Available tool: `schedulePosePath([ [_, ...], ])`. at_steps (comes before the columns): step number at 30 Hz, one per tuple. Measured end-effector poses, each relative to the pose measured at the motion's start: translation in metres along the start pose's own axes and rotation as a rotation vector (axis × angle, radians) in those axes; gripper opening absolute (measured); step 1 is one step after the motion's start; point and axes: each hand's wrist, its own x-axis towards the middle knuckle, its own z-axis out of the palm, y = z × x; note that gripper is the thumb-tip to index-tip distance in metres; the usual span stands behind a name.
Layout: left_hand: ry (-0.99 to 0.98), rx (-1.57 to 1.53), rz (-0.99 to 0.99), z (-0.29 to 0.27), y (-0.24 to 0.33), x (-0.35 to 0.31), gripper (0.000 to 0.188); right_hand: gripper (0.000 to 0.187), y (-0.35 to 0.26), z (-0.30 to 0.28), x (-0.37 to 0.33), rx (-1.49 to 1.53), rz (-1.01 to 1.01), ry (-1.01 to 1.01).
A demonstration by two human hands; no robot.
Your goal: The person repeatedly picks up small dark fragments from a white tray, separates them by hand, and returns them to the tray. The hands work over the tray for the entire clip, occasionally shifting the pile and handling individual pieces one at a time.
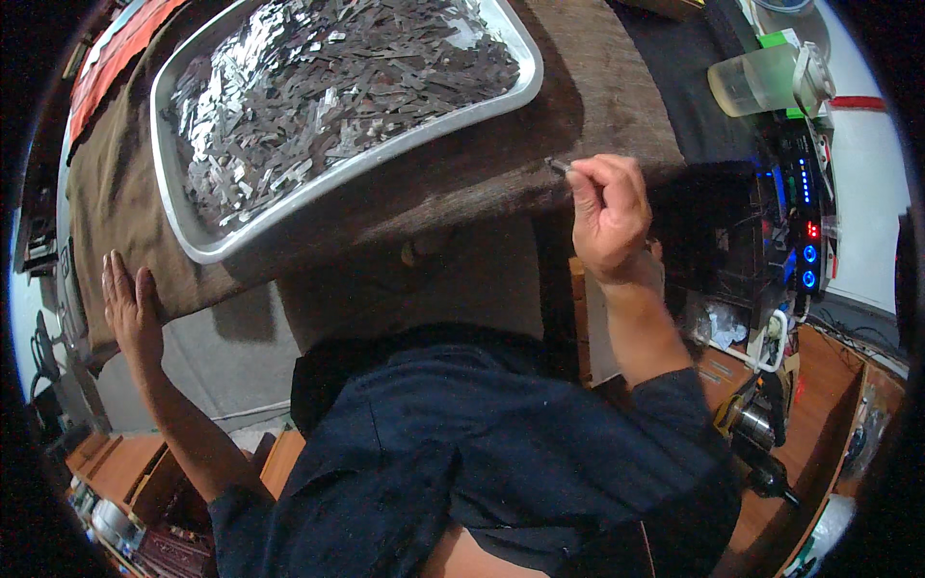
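My right hand (pixel 609 212) is closed, pinching a small metal strip (pixel 559 166) between thumb and fingertips at the near edge of the brown cloth-covered table (pixel 597 106). A large metal tray (pixel 525 82) heaped with several thin metal strips lies on the cloth, up and left of that hand. My left hand (pixel 132 306) rests flat, fingers together, on the table's left near edge and holds nothing.
A translucent plastic jug (pixel 756 82) stands at the right. Below it sits a black electronic box (pixel 805 207) with blue and red lights. A white power strip (pixel 771 342), cables and a drill-like tool (pixel 747 419) lie at lower right. Wooden drawers (pixel 130 472) show at lower left.
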Motion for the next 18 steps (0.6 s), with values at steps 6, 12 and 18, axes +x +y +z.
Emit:
schedulePosePath([
  [6, 0.021, -0.002, 0.012, 0.005, -0.004, 0.002, 0.068, 0.012, -0.022, 0.003, -0.012, 0.453, 0.821, 0.076],
  [12, 0.032, -0.074, 0.017, 0.004, -0.005, 0.003, 0.068, 0.012, -0.024, 0.015, -0.012, 0.362, 0.767, 0.226],
  [18, 0.057, -0.016, 0.04, 0.009, -0.01, 0.002, 0.067, 0.014, -0.021, 0.013, -0.015, 0.243, 0.725, 0.195],
])
